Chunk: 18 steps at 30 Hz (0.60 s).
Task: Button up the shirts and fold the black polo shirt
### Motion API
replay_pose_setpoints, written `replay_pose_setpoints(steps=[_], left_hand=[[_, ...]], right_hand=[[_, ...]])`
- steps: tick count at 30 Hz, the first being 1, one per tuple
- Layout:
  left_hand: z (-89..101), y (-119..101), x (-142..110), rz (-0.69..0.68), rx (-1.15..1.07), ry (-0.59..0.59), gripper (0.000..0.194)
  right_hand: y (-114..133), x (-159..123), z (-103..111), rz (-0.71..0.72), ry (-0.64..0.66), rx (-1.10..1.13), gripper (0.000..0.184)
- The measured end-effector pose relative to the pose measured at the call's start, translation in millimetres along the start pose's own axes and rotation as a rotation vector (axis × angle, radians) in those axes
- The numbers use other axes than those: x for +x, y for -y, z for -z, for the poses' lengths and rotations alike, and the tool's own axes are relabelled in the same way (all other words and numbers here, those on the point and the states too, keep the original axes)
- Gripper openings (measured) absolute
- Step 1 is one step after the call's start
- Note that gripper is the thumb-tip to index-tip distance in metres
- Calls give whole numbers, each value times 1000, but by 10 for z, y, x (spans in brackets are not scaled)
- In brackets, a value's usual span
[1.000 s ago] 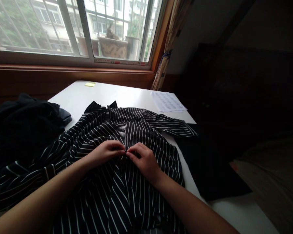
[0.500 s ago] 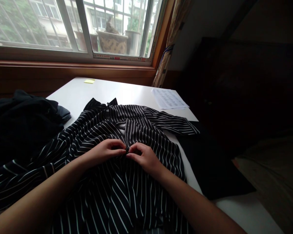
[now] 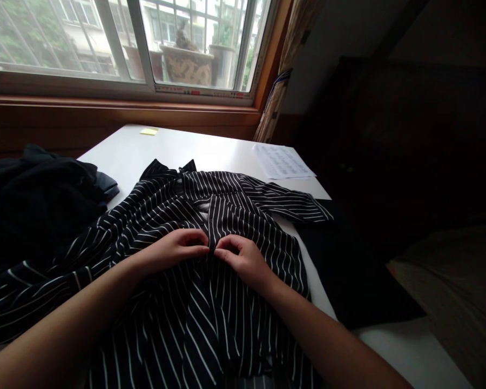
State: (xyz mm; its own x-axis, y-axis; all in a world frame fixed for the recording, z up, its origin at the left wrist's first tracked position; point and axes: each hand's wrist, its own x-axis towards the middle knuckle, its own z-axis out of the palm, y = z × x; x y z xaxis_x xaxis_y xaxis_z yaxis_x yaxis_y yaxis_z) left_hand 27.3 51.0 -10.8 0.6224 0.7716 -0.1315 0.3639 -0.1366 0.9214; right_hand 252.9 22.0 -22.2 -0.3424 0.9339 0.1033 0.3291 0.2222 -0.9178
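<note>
Both my hands pinch the front of a striped shirt on the white table

The striped shirt point(image 3: 235, 216) lies spread over the middle of the white table point(image 3: 166, 147), its collar point(image 3: 157, 170) towards the table's far edge and its lower part towards the near edge, where I am. It looks black, with thin white stripes that run lengthwise down the lower part and bend wherever the cloth rumples. The front is loosely overlapped; in a gap below the collar a pale grey patch shows. One sleeve point(image 3: 285, 201) stretches to the table's right edge, its end trimmed with a light line; the other sleeve point(image 3: 36, 294) trails, creased, to the table's near left.

My left hand point(image 3: 184, 246) and my right hand point(image 3: 246, 260) meet almost tip to tip over the front opening, above the table's middle. Each has thumb and forefinger brought together, nipping the edge of the cloth; whether a button sits between them is too small to tell.

At the table's left is a heap of dark clothes point(image 3: 44, 200). A yellow note point(image 3: 149, 131) lies by the table's far edge, printed sheets point(image 3: 283, 161) at its far right corner, and a black cloth point(image 3: 352, 270) along its right edge.
</note>
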Motion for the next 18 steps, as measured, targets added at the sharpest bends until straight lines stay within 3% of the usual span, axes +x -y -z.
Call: replay_pose_setpoints(steps=[10,18], left_hand=[[-10,25,28,-146,-25,2,21],[-81,42,32,-20,-100,-90,18]], right_hand=[[-27,-8,-38,-30,-47,21,6],[-31,-9,-40,-41,-54,33,12]])
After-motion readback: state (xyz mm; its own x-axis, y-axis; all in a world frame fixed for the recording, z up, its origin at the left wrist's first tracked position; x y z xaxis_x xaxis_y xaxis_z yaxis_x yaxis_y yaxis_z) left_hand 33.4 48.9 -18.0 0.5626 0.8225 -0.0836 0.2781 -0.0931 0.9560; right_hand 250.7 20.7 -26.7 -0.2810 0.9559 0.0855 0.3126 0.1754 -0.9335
